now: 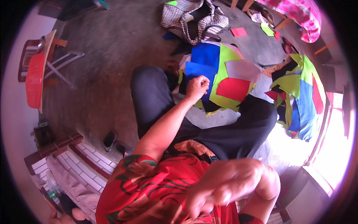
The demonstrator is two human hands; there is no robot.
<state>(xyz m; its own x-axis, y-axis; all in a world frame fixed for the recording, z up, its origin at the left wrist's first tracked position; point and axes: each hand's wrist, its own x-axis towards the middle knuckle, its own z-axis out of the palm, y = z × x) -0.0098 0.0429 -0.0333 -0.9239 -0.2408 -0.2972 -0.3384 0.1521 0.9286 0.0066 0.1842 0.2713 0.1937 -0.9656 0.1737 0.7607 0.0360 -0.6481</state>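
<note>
Blue sheet material, flat and smooth like thin foam or card, lies on the concrete floor right under the left hand, on top of a loose pile of cut pieces. Two blue sheets overlap there; a lime-green piece, a red piece and a pale grey-white piece lie just right of that hand, partly covering each other.

That left arm is stretched forward across the dark trousers, and the hand is curled with fingertips pinched together, pressing on the near edge of the blue sheet; whether something small sits between the fingers cannot be told. The right hand is raised close to the camera, blurred, its fingers bent loosely inward; what it holds, if anything, cannot be told.

Well to the right of both hands lies a second heap of offcuts in green, blue, red and black. Beyond the left hand, a checked bag lies on the floor, with one pink scrap near it. Far left of the hands stands a red basket against a folding stand.
</note>
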